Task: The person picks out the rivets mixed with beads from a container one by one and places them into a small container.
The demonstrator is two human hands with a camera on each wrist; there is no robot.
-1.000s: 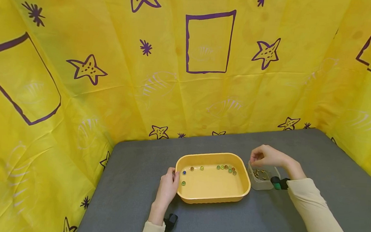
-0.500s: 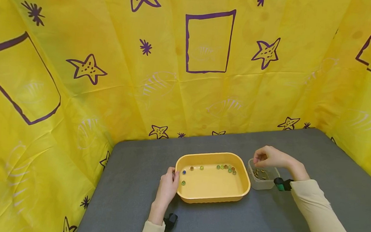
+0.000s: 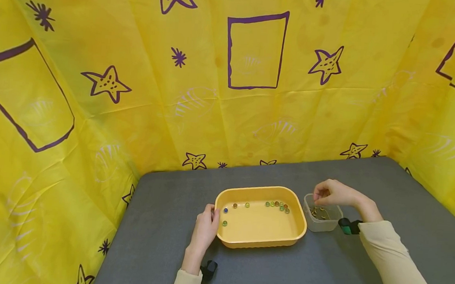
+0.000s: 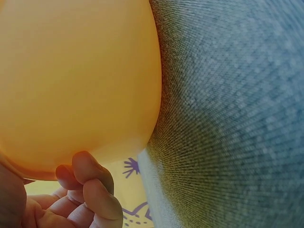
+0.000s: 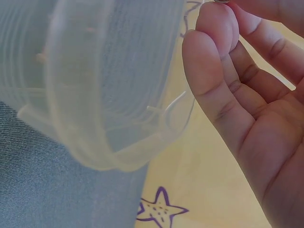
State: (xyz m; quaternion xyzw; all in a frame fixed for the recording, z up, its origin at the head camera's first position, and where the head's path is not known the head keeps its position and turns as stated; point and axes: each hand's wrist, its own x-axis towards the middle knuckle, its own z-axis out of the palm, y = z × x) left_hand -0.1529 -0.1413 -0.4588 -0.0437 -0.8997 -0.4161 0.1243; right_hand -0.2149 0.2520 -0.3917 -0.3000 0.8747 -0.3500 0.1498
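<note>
My left hand grips the left edge of a yellow plastic tub. In the left wrist view, curled fingers lie against the tub's outer wall. Several glass marbles sit in the tub, mostly at its far right, with a blue marble near the left wall. Over a clear plastic container, my right hand holds its thumb and fingertips together. Between them a sliver of a small dark thing shows at the frame's top; its kind is cut off. Small brass-coloured pieces lie in the container.
The tub and container stand side by side on a grey cloth-covered table. A yellow curtain with purple starfish drawings closes off the back and both sides. Each wrist wears a black camera band.
My right hand has shifted a little to the right above the clear container, fingertips still together. My left hand, the tub and the marbles stay in place.
</note>
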